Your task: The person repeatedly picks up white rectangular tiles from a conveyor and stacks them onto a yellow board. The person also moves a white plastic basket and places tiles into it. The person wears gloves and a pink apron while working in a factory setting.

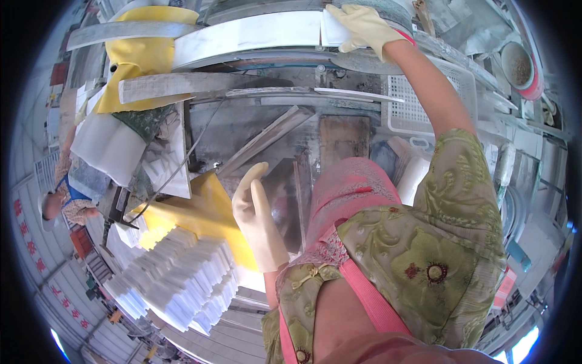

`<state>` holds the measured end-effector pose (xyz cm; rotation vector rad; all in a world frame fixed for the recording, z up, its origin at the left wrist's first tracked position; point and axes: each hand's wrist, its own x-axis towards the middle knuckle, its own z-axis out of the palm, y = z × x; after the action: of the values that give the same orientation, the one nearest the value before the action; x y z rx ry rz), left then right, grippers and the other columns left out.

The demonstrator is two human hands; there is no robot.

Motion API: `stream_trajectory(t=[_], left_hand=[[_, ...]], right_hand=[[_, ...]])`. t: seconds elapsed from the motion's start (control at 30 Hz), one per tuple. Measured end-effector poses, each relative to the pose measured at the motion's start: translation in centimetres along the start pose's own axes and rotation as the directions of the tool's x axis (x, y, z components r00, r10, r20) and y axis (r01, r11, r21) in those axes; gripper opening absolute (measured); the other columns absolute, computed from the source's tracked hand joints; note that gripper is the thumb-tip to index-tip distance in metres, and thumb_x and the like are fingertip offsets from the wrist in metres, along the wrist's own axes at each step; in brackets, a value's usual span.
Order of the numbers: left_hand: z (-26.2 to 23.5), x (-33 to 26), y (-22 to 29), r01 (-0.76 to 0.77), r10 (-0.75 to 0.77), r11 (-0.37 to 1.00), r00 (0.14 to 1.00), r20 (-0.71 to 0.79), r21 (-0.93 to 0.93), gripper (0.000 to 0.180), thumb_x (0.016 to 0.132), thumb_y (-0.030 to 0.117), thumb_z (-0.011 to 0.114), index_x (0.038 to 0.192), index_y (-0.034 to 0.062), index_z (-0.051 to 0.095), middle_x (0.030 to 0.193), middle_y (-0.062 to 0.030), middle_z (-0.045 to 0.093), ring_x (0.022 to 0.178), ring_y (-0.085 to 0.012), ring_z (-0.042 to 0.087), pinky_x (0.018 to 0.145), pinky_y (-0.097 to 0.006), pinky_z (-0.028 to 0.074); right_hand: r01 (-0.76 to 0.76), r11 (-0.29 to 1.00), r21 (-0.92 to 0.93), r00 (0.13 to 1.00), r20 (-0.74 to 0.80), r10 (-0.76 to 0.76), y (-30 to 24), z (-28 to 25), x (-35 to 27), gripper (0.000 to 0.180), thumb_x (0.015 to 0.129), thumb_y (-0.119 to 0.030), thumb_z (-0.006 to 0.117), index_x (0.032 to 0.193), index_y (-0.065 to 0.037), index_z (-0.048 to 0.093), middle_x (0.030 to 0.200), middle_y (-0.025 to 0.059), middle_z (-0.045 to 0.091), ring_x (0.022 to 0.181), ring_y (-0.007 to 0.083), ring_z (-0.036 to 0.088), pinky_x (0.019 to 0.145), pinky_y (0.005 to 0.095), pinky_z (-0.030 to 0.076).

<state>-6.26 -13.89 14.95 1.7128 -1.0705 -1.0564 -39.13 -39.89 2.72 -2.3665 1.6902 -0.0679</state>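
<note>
Right grip (367,30), in a cream rubber glove, reaches to the far side of the work area and lies over a short white piece (332,30), its fingers pointing leftward and spread; whether they clamp the piece or only press on it, I cannot tell. Just left of that piece, a narrow dark line between them, lies a long white strip (248,37). Its long axis runs across from left to right, nearly square to the reaching forearm, the left end sitting a little lower in the view; the lens bends its edges into an arc. That left end meets a yellow sheet (145,54) draped there.

Both white pieces look flat and pale. The strip is smooth, with faint grey veining like marble, and far longer than it is wide; most of the short piece is hidden under the glove.

Left grip (253,215), gloved alike, is raised near the body with its digits apart and nothing between them. Close to it are a yellow panel (209,194) and, lower left, stacked white pieces (176,279) in uneven rows.
</note>
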Motion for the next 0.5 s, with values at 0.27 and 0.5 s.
stream_trajectory(t=[0.27,0.5], left_hand=[[0.0,-0.7,-2.9,0.126,-0.120,0.984,0.991,0.055,-0.125,0.033,0.105,0.024,0.054,0.128,0.0007,0.061,0.121,-0.0098,0.071,0.118,-0.0152,0.061,0.099,-0.028,0.048],[-1.7,0.7,-5.3,0.065,0.029,0.934,0.966,0.256,-0.350,0.075,0.097,0.038,0.064,0.151,-0.0046,0.036,0.141,-0.0174,0.056,0.129,-0.0251,0.054,0.110,-0.036,0.041]], right_hand=[[-0.062,0.995,-0.074,0.996,-0.062,0.058,-0.7,1.1,0.8,0.095,0.065,-0.022,0.083,0.148,-0.007,0.039,0.115,0.0245,0.064,0.112,0.0420,0.062,0.096,0.0487,0.051],[0.417,0.904,-0.089,0.855,-0.300,-0.424,-12.4,-2.0,-2.2,0.113,0.061,-0.034,0.086,0.156,-0.009,0.030,0.123,0.0209,0.061,0.115,0.0386,0.060,0.102,0.0452,0.048]])
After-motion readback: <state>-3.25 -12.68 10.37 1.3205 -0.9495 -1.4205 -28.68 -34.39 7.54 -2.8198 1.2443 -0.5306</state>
